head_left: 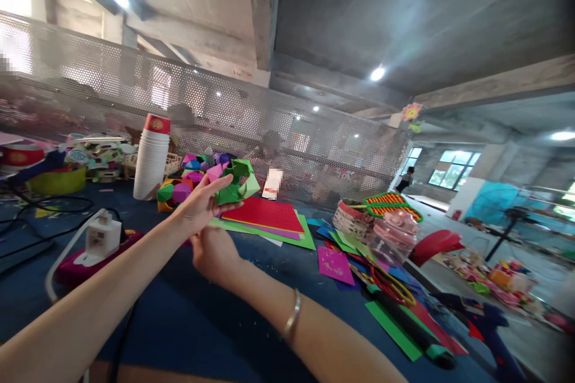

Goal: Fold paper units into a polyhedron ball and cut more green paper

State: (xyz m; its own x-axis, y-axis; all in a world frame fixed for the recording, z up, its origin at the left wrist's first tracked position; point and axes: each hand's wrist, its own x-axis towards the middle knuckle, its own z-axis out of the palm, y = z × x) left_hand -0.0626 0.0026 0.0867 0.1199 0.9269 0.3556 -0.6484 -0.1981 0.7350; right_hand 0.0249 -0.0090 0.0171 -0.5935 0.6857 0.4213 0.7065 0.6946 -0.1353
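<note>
My left hand (202, 206) holds up a green folded-paper piece (238, 182), with the thumb on its near side and the fingers beneath. The piece looks hollow and has several pointed flaps. Close below the left wrist, my right hand (217, 254) is closed with its fingers curled; what they hold, if anything, is hidden. Just behind the left hand, multicoloured folded-paper balls (173, 193) rest on the blue table. A stack of red and green paper sheets (269, 215) lies beyond the hands.
A tall stack of paper cups (151, 158) stands at the left, near a purple power strip (78, 272) with a white plug and cables. To the right are a basket (353, 218), a pink clear jar (394, 236), a black-green tool (408, 326) and a glue gun (487, 326).
</note>
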